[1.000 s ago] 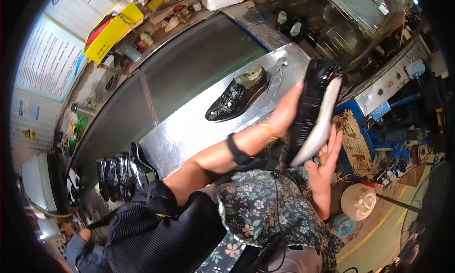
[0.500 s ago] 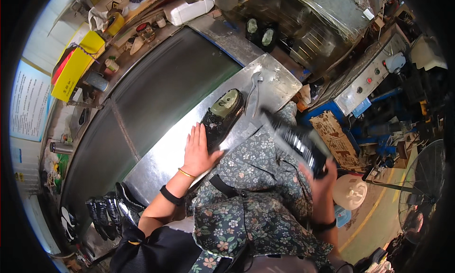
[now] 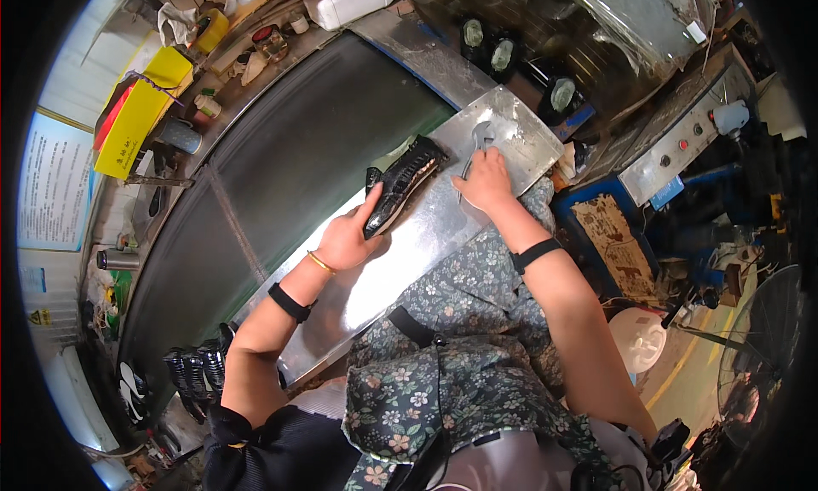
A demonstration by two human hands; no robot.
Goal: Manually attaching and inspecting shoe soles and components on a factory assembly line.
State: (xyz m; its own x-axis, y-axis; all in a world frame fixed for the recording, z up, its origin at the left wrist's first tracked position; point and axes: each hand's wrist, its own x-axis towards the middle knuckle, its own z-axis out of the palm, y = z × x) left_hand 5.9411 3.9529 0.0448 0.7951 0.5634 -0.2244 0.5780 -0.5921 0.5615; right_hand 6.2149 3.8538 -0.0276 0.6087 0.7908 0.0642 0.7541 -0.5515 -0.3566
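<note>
My left hand [image 3: 345, 235] grips the near end of a glossy black shoe [image 3: 407, 183], fingers along its side. The shoe lies tilted on its side on the metal plate, with a strip of its green underside showing on the far side. Right of it, my right hand [image 3: 486, 180] is closed over metal pincers [image 3: 483, 136] lying on the plate. Their curved head sticks out past my fingers, and most of the handles is hidden under the hand.
Under my hands is a shiny metal plate [image 3: 511, 125] beside a dark conveyor belt [image 3: 307, 142]. Three black shoes with pale green bottoms, one a shoe [image 3: 560, 99], stand at the back. Several glossy black shoes [image 3: 194, 372] sit at left. A control panel [image 3: 682, 146] is at right.
My right hand has let go of another black shoe and moved onto the pincers. A third shoe now stands at the back. The shoe under my left hand has turned onto its side.
</note>
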